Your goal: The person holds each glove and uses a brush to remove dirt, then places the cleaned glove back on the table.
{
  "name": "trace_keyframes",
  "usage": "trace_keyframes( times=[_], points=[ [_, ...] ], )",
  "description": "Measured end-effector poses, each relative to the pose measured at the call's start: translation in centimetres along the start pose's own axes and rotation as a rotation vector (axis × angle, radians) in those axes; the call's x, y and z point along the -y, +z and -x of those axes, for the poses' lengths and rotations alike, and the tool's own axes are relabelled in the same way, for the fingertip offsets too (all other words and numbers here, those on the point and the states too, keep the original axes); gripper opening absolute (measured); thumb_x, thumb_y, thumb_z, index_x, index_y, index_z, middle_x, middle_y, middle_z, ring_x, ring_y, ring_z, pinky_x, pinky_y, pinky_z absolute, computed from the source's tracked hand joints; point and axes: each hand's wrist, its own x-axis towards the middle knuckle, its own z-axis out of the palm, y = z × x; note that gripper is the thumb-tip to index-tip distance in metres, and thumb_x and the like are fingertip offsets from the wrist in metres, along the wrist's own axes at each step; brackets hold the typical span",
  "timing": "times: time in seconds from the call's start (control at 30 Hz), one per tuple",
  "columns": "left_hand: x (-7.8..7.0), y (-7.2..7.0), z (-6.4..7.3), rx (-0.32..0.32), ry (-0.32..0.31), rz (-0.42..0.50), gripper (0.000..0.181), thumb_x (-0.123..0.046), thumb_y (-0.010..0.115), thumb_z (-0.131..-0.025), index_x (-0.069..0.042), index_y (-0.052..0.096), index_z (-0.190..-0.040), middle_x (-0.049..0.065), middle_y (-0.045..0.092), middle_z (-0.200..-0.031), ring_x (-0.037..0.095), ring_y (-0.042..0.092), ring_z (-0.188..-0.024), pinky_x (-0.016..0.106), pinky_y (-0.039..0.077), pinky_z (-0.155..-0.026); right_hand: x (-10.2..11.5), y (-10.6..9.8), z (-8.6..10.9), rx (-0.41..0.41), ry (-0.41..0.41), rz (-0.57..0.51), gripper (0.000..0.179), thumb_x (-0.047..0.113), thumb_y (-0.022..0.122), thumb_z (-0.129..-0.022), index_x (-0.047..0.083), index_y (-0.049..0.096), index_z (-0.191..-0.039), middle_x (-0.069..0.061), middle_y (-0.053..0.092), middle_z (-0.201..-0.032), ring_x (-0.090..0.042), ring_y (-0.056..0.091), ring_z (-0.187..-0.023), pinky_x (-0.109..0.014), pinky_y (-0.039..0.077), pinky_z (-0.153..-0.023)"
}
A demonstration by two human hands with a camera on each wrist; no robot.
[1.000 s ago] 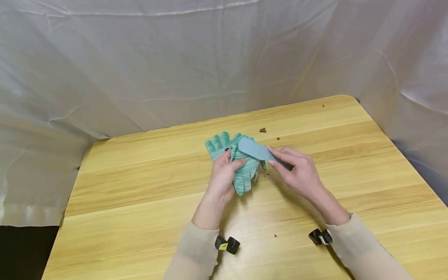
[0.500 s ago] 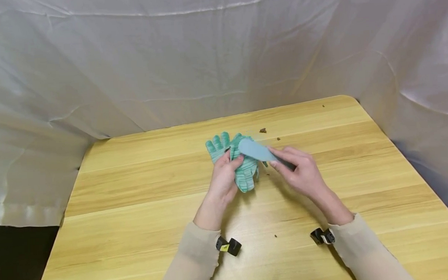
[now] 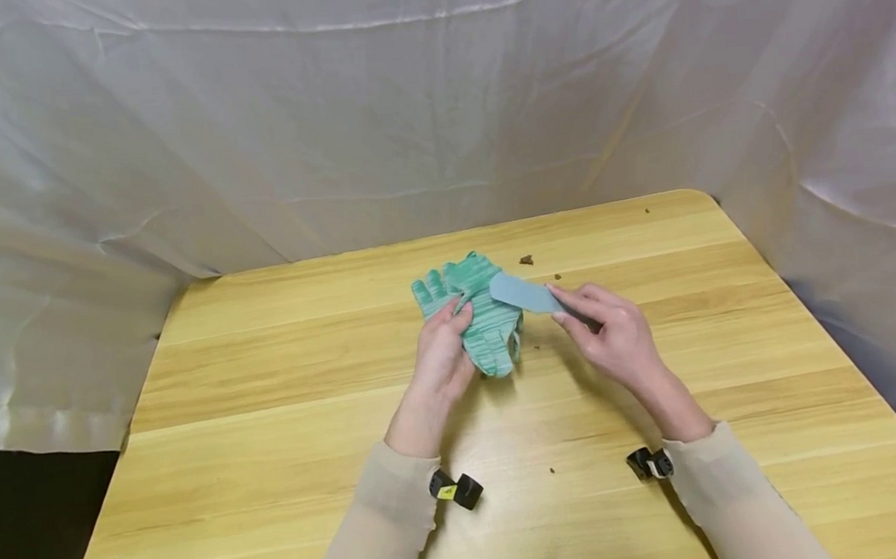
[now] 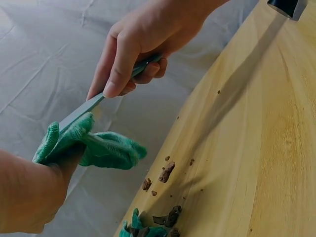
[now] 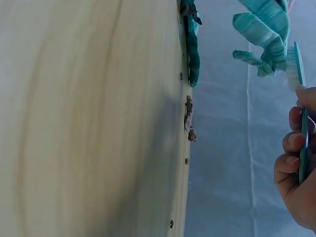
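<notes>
In the head view, my left hand (image 3: 442, 355) holds a green-and-white striped knit glove (image 3: 490, 315) above the table, its thumb over the fabric. My right hand (image 3: 619, 343) grips a blue-grey brush (image 3: 525, 294) by its handle. Short white bristles (image 5: 292, 69) show in the right wrist view, facing the glove and touching or very close to it. A second green glove (image 3: 426, 289) lies on the table behind, partly hidden by the held one. In the left wrist view, dark brown pieces lie on and beside this second glove (image 4: 136, 227).
Brown clumps and crumbs (image 4: 167, 172) are scattered over the wooden table (image 3: 275, 454), mostly near the gloves. One larger clump (image 3: 526, 260) lies towards the back edge. A pale silvery curtain (image 3: 336, 134) hangs behind and at both sides. Each wrist bears a small black camera (image 3: 468, 491).
The held glove has shifted and spread, its upper part now higher. My right hand and the brush have moved slightly to the right. The left hand stays nearly in place.
</notes>
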Motion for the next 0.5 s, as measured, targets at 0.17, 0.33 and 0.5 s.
trace_keyframes(
  times=[0.17, 0.33, 0.5],
  points=[
    [-0.22, -0.04, 0.23, -0.043, 0.02, -0.005, 0.051, -0.009, 0.039, -0.111, 0.01, 0.027, -0.157, 0.021, 0.04, -0.161, 0.032, 0.041, -0.148, 0.038, 0.04, -0.118, 0.22, -0.24, -0.1, -0.062, 0.028, -0.039, 0.042, -0.005, 0.08, -0.084, -0.001, 0.072, -0.126, -0.015, 0.074, -0.093, -0.007, 0.046, -0.06, -0.013, 0.036, -0.051],
    [-0.23, -0.09, 0.27, -0.023, 0.018, -0.008, 0.048, -0.009, 0.038, -0.112, 0.009, 0.033, -0.155, 0.019, 0.044, -0.159, 0.031, 0.043, -0.147, 0.038, 0.041, -0.117, 0.8, 0.07, -0.19, -0.007, -0.005, -0.13, 0.042, -0.006, 0.079, -0.085, -0.002, 0.071, -0.126, -0.015, 0.074, -0.094, -0.008, 0.051, -0.064, -0.014, 0.04, -0.053],
    [-0.29, -0.14, 0.27, -0.023, 0.023, -0.013, 0.047, -0.009, 0.039, -0.111, 0.008, 0.035, -0.155, 0.019, 0.046, -0.158, 0.032, 0.044, -0.146, 0.038, 0.041, -0.117, 0.77, 0.25, -0.1, 0.023, -0.002, -0.104, 0.042, -0.005, 0.079, -0.085, 0.0, 0.072, -0.127, -0.012, 0.074, -0.094, -0.008, 0.049, -0.062, -0.014, 0.039, -0.053]
  ],
)
